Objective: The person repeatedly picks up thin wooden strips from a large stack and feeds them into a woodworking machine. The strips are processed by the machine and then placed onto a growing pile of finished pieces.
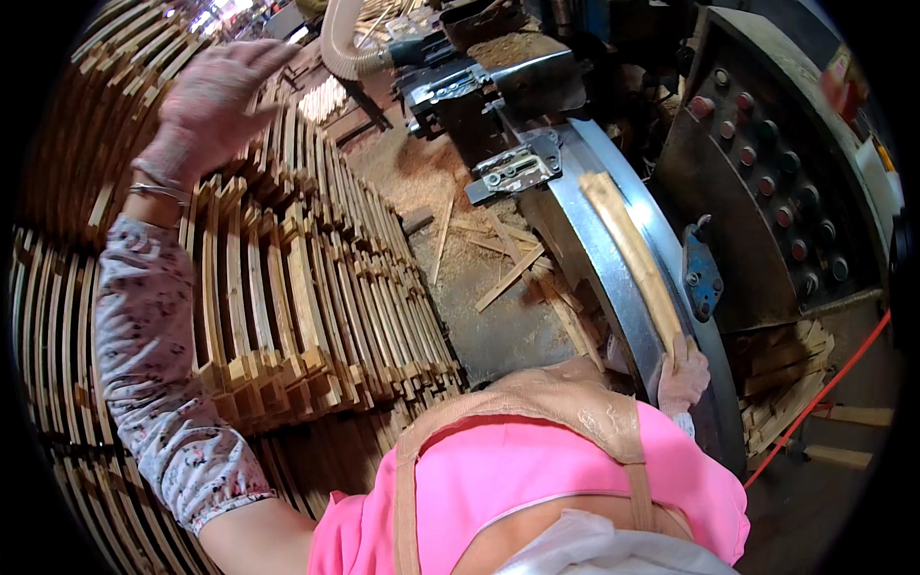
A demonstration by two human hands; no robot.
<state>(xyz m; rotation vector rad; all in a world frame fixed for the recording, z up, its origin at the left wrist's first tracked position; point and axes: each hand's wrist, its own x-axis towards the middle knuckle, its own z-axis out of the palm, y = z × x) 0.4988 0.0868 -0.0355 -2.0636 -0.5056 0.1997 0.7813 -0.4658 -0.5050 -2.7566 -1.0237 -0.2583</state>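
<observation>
My right hand (682, 372), in a pale glove, grips the near end of a long, slightly curved wooden strip (631, 251). The strip lies lengthwise on the shiny metal bed (602, 144) of a woodworking machine, its far end pointing toward the machine head. Raised at the upper left, my gloved left hand (213, 103) is open, fingers stretched out, with nothing in it. Below that hand stand stacks of curved wooden strips (287, 287); whether it touches any of them I cannot tell, but it appears above them.
A metal guide bracket (517, 172) sits beside the bed, a blue bracket (702, 273) on its right. Far right stands a control panel (767, 172) with several buttons. A ribbed hose (342, 43) runs to the machine. Offcuts (508, 278) and sawdust litter the floor. A red cord (824, 393) stretches at lower right.
</observation>
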